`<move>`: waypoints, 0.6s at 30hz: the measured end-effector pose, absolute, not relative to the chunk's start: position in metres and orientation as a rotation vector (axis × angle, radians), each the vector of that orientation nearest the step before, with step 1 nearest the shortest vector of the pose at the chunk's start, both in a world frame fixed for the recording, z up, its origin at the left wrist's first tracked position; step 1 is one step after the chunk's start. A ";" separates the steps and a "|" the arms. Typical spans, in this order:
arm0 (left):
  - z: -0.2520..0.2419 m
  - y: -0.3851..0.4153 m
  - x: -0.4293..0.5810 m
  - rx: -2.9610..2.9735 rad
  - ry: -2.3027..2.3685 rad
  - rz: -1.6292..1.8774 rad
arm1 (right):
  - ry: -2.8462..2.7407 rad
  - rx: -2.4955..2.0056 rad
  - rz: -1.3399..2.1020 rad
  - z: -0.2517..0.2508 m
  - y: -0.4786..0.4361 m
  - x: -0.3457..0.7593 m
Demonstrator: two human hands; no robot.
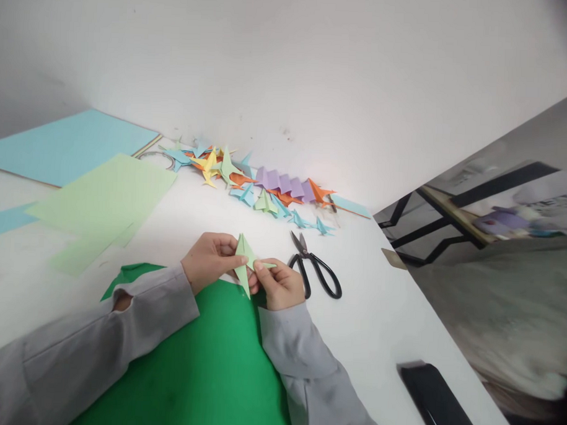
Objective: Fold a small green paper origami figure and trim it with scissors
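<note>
I read both grips as clenched on one item. The left grip (212,258) pinches the folded paper piece (243,256), a pale green pointed form, along its left edge, with the thumb on the near face. The right grip (281,285) pinches the same piece from the other side, thumb and forefinger clamped on a narrow flap that projects to the right. The piece sits between the two grips with its long axis roughly upright, the upper point above the knuckles and the lower point down between the wrists. It is over the far edge of the dark green sheet (204,365); I cannot tell whether the lower point touches that sheet. The sheet lies below and nearer than both grips, under the grey sleeves (301,356). The black scissors (316,272) lie flat on the tabletop (377,315) just to the right of the right grip, apart from it, blades pointing away. Off to the left of the left grip lie light green sheets (102,200), and farther out a pale blue sheet (67,146). Well beyond both grips sits a row of folded paper figures (220,164) in blue, yellow, orange and green, with a purple pleated strip (284,184) among them. A black object (437,401) lies well to the right of, and nearer than, the right grip; I cannot tell what it is.
</note>
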State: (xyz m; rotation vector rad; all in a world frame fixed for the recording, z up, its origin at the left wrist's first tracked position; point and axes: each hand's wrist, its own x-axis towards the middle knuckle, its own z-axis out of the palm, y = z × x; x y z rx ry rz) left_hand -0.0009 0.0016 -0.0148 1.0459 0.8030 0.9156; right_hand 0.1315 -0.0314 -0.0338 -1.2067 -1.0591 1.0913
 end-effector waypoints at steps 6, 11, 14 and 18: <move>-0.016 0.001 0.001 1.106 0.864 0.907 | -1.085 -1.228 1.073 -0.033 -0.031 0.133; -0.013 0.000 0.002 1.143 0.894 0.909 | -1.164 -1.257 1.022 -0.032 -0.033 0.132; -0.013 0.001 0.002 1.153 0.914 0.907 | -1.200 -1.279 0.997 -0.031 -0.033 0.132; -0.012 0.002 0.001 1.140 0.923 0.905 | -1.253 -1.290 0.978 -0.032 -0.033 0.133</move>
